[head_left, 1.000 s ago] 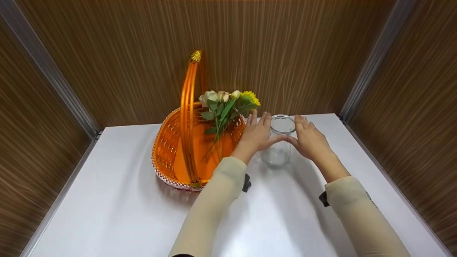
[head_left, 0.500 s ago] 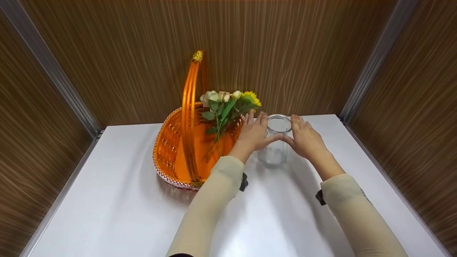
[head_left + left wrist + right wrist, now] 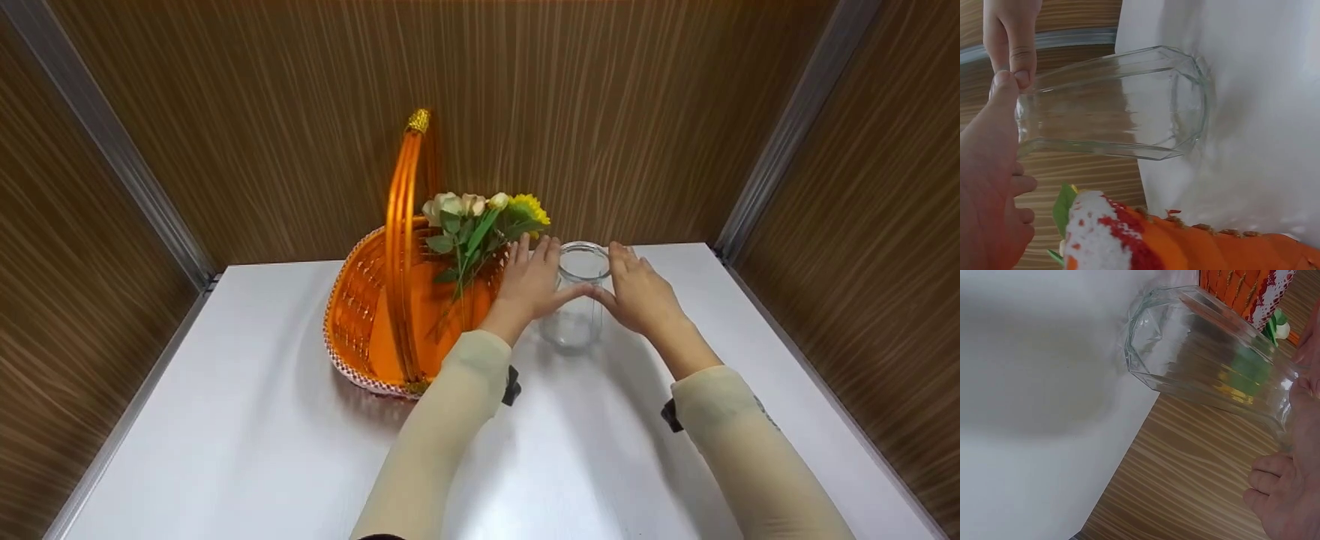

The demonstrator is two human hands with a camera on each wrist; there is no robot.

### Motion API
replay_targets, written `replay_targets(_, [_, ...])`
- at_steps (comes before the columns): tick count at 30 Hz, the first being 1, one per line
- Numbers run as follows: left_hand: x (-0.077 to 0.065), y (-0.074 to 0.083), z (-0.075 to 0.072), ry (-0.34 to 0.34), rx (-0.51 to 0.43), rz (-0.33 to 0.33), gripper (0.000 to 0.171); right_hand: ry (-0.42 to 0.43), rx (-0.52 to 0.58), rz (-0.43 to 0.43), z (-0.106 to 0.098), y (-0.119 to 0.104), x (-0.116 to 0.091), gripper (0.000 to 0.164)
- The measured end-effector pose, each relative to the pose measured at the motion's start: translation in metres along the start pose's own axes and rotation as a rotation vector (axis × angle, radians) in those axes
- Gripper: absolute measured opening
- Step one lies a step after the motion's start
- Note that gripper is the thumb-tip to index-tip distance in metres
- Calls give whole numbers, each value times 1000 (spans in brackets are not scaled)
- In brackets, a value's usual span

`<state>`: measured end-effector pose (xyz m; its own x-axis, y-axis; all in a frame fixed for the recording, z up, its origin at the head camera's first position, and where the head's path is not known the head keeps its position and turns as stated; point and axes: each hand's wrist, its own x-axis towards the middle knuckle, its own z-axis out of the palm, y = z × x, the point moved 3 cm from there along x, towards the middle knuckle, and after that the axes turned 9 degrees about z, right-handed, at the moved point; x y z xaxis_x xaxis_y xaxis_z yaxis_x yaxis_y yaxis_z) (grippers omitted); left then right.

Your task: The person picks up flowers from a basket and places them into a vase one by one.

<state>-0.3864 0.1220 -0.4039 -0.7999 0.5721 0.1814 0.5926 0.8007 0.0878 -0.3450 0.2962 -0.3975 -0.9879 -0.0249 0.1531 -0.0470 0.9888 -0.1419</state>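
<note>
A clear glass vase (image 3: 574, 330) with a faceted base stands upright on the white table. Its rim shows between my two hands in the head view. My left hand (image 3: 527, 286) lies along the left side of the vase's neck, fingers straight. On the opposite side, my right hand (image 3: 643, 292) touches the neck with straight fingers too. Both thumbs meet in front of the glass. In the left wrist view the vase (image 3: 1112, 107) shows its whole body, with the thumbs near its mouth. The right wrist view shows the vase (image 3: 1202, 354) close to the basket.
Left of the vase stands an orange woven basket (image 3: 352, 315) with a tall arched handle (image 3: 401, 247). White roses (image 3: 446, 206) and a yellow flower (image 3: 529, 210) lean over its back right rim. Wood-patterned panels (image 3: 480, 97) close off the back and sides.
The vase has slid slightly left, nearer the basket, with both hands moving along beside it. The basket and flowers stay in place; the head view shifts a little.
</note>
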Motion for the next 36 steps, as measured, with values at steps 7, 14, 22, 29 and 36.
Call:
replay_targets(7, [-14,12,-17,70,-11,12,107,-6,-28,-13,1,2,1,88])
replay_targets(14, [-38,23,-42,170,-71,108,95,-17,-57,-8,0,4,0,86])
replay_targets(22, [-76,23,-67,226,-87,164,95,-11,-42,-19,-1,2,3,86])
replay_targets(29, [-109,20,-100,364,-95,210,94,-9,-8,-17,-3,6,2,94])
replay_targets(36, [-141,10,-137,565,-91,254,94,-28,-15,-12,-4,5,2,96])
